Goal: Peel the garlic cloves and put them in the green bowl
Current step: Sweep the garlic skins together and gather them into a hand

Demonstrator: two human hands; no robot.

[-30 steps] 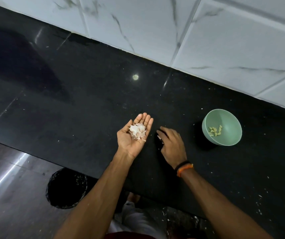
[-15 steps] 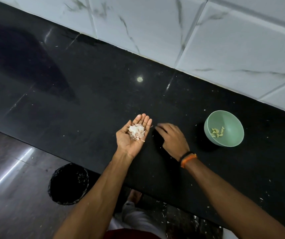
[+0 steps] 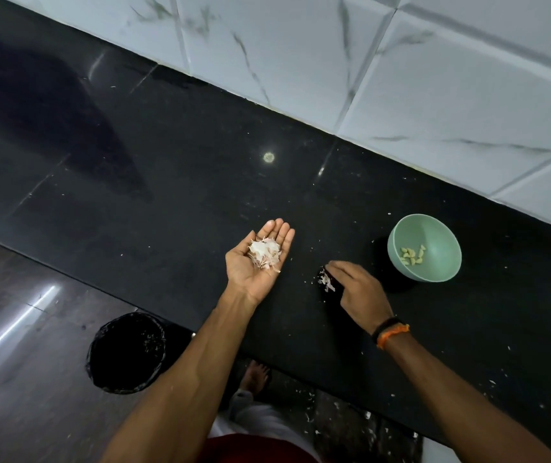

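Left hand (image 3: 256,262): lying palm up over the black counter (image 3: 174,182), fingers straight and released, carrying a heap of garlic skins (image 3: 264,253) at the base of the fingers.

Right hand (image 3: 359,294): resting palm down, fingers extended, fingertips touching loose skin scraps (image 3: 326,282) on the counter.

Green bowl (image 3: 434,228): sitting just beyond the right knuckles, holding peeled garlic cloves (image 3: 412,255).

Black bin (image 3: 126,352): standing on the floor, below the left forearm.

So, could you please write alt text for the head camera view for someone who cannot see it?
A left hand held palm up cups a pile of garlic skins over a black counter, while the right hand gathers more skins on it. A green bowl to the right holds peeled cloves; a black bin stands below.
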